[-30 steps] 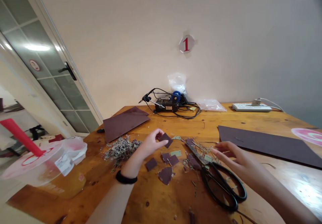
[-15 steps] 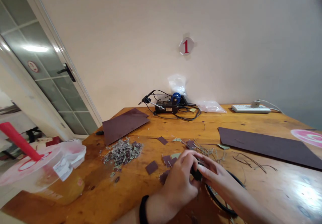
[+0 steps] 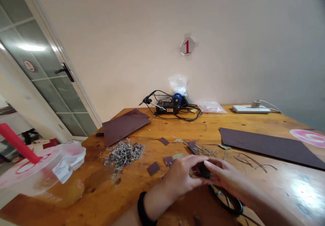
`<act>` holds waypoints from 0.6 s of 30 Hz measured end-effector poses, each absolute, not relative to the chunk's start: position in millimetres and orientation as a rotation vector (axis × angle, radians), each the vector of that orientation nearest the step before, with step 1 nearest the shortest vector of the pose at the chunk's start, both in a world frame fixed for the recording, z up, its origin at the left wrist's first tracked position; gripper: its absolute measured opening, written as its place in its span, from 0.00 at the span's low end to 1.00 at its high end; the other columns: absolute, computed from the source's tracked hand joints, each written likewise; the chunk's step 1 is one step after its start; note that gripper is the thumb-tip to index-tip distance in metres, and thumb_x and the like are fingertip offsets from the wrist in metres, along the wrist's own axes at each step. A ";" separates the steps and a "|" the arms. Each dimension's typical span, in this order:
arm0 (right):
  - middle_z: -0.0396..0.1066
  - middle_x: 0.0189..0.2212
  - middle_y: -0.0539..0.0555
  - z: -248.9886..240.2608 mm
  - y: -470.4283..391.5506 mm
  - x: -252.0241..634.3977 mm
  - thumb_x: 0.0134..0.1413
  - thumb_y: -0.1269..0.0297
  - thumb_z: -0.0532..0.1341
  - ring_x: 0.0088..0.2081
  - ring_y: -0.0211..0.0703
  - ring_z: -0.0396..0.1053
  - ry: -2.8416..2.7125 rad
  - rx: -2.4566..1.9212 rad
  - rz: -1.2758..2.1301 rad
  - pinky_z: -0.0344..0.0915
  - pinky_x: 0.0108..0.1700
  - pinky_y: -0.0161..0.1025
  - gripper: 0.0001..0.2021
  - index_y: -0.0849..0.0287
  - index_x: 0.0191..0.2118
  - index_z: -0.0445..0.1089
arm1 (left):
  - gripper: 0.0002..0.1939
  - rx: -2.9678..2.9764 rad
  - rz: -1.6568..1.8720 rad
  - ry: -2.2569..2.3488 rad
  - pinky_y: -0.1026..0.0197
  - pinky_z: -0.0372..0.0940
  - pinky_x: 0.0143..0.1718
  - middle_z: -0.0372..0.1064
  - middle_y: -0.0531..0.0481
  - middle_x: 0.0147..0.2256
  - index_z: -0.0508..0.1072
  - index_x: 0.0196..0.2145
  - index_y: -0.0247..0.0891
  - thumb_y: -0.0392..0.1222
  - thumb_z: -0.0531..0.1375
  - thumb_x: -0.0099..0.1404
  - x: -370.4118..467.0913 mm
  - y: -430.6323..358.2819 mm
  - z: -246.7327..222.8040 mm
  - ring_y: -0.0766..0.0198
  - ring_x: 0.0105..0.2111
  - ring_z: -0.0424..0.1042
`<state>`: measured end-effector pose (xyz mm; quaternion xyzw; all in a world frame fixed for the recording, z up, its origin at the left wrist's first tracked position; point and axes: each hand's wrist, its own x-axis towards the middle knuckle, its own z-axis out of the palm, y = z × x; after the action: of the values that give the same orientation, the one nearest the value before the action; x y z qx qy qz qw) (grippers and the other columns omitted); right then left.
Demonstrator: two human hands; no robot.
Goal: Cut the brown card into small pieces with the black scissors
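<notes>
My left hand, with a black band at the wrist, curls round a small black object. From the other side my right hand grips the same object, its thumb along the top. Fingers hide most of it, so its kind does not show. A black cable loops on the table just under my right hand; whether it joins the object I cannot make out. Near my left fingers lie small dark-brown squares, and thin dry stems lie just beyond both hands.
A heap of dried, crumbled plant bits sits left of centre. Dark-brown sheets lie behind it, another sheet at right. A drink cup with a red straw stands at left. Soldering gear and a power strip line the back.
My fingers have shifted round the black object, and the left ones now stretch further over it. The cable loop has moved and looks smaller. The view has turned slightly right.
</notes>
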<state>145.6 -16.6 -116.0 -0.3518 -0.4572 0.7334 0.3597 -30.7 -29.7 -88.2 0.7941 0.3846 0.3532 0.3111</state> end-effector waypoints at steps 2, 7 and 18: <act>0.74 0.48 0.58 -117.7 -16.4 146.7 0.42 0.47 0.68 0.50 0.53 0.71 -1.146 -0.917 1.885 0.69 0.50 0.46 0.24 0.55 0.44 0.74 | 0.26 2.122 0.923 1.022 0.60 0.66 0.44 0.75 0.47 0.43 0.73 0.47 0.39 0.32 0.70 0.50 -32.3 -27.0 -86.9 0.59 0.40 0.73; 0.72 0.50 0.58 -120.4 -15.8 147.1 0.42 0.51 0.70 0.51 0.52 0.70 -1.150 -0.874 1.883 0.63 0.56 0.48 0.25 0.56 0.47 0.72 | 0.25 2.152 0.894 1.091 0.60 0.67 0.43 0.75 0.46 0.43 0.72 0.48 0.38 0.33 0.69 0.51 -35.4 -23.1 -87.7 0.58 0.40 0.74; 0.71 0.51 0.58 -113.6 -20.3 146.4 0.41 0.51 0.70 0.54 0.52 0.67 -1.206 -0.860 1.859 0.64 0.55 0.48 0.27 0.54 0.48 0.71 | 0.24 2.047 0.946 1.084 0.57 0.66 0.46 0.76 0.48 0.44 0.74 0.47 0.43 0.36 0.69 0.52 -31.9 -25.1 -93.7 0.57 0.43 0.74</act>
<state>146.4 -20.3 -113.6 -0.3357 -0.4707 0.7257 0.3730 -31.9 -25.1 -93.7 0.7767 0.4114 0.3589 0.3142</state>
